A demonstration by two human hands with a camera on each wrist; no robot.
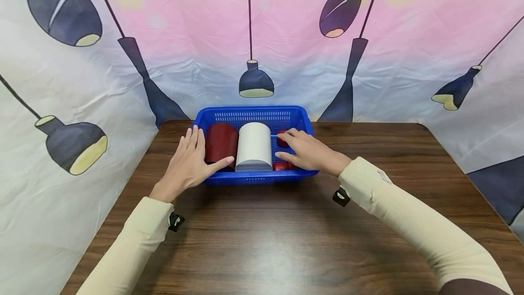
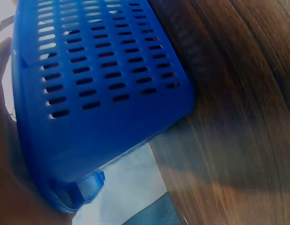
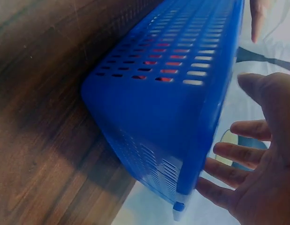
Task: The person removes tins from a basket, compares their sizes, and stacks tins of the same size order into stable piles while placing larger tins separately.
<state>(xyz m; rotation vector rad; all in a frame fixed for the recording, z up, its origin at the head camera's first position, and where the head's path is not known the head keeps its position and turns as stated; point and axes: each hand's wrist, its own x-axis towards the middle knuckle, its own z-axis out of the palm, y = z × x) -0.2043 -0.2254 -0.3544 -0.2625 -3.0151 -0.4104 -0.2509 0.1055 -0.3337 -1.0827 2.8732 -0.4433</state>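
A blue basket [image 1: 255, 177] holds a dark red cylinder [image 1: 222, 142], a white cylinder [image 1: 254, 144] and red objects [image 1: 280, 166] at its right end. My left hand [image 1: 189, 163] lies over the basket's left rim with fingers straight and thumb reaching over the red cylinder's near end. Over the right end is my right hand [image 1: 304, 149], fingers slightly bent, above the red objects. In the right wrist view the right hand [image 3: 262, 159] has spread fingers beside the blue rim [image 3: 215, 108], with nothing gripped. The left wrist view shows the basket's slotted side [image 2: 103, 122]; that hand is mostly out of frame.
The basket stands at the back of a dark wooden table [image 1: 262, 231], close to a hanging cloth [image 1: 204, 58] printed with lamps. Small black wrist devices [image 1: 176, 222] are strapped at both sleeves.
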